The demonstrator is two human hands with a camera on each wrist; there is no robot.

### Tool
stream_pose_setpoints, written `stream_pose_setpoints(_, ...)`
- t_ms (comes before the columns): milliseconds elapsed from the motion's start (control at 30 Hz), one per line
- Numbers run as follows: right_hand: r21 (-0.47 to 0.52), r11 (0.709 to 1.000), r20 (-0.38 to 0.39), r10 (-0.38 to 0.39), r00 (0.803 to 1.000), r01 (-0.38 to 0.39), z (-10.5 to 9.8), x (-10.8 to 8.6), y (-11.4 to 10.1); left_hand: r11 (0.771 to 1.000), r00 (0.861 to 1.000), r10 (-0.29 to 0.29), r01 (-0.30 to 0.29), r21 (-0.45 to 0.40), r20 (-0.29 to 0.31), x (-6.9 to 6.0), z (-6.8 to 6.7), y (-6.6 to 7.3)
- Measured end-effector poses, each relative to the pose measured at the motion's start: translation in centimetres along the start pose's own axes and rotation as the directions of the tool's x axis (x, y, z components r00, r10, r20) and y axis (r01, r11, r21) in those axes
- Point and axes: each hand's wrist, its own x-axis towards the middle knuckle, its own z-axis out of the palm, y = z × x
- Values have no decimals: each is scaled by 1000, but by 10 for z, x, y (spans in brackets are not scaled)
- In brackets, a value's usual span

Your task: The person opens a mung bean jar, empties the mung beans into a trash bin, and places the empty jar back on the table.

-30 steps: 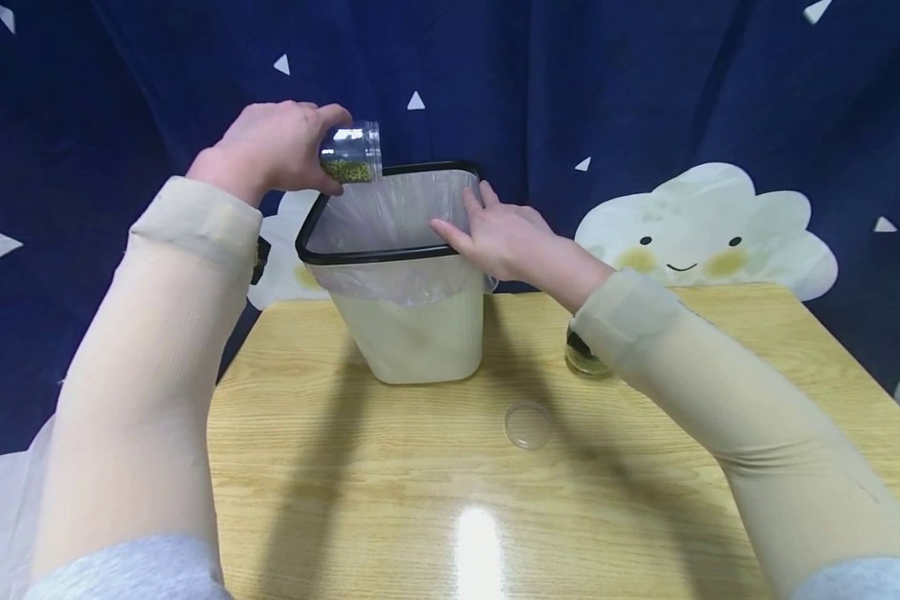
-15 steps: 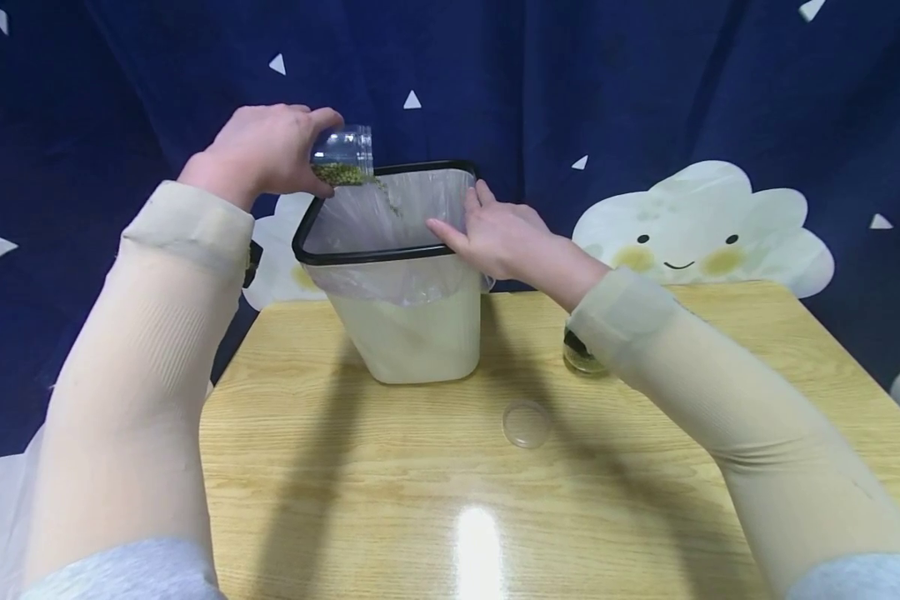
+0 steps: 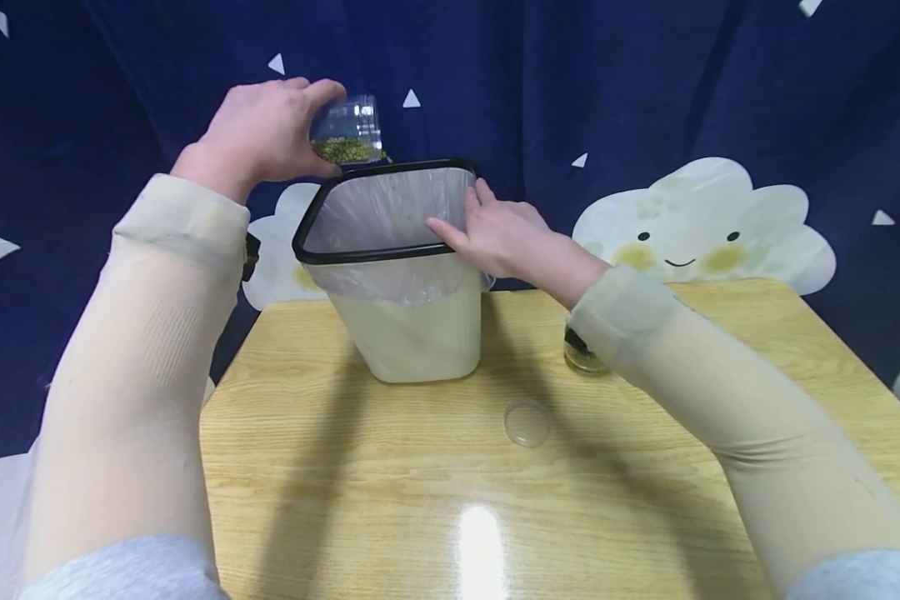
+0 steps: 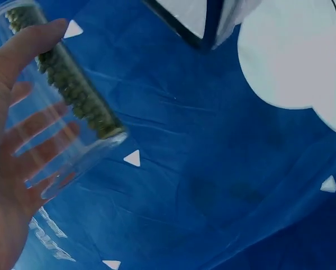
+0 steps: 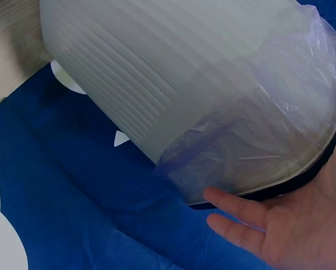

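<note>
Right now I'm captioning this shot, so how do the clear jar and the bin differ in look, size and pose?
The jar is clear, with green grains inside, while the bin is pale with a black rim. The jar is far smaller than the bin. The jar is tipped sideways in the left hand, off the table, whereas the bin stands on it. Both have open mouths.

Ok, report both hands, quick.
Left hand: holding the clear jar, tipped on its side.
Right hand: open, at the bin.
</note>
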Motion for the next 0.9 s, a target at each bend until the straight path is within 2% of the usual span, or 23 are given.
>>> stream_pose_setpoints(133, 0, 1000, 1, -4, 1000, 4, -1, -1, 0, 999, 998, 28, -29, 23, 55, 1, 4, 2)
stream_pose_setpoints(300, 12, 1000, -2, 0, 1000, 0, -2, -3, 0, 1000, 998, 30, -30, 5, 47, 3, 6, 3)
stream_pose_setpoints(567, 13, 1000, -14, -8, 1000, 8, -1, -2, 0, 1000, 996, 23, -23, -7, 86, 3, 10, 4)
stream_pose_setpoints(733, 4, 1000, -10, -11, 1000, 11, 1, -2, -1, 999, 996, 30, -29, -20, 82, 1, 11, 2)
stream_pose_setpoints(900, -4, 1000, -17, -12, 1000, 12, 1, -1, -1, 1000, 1000, 15, -15, -26, 24, -1, 5, -2)
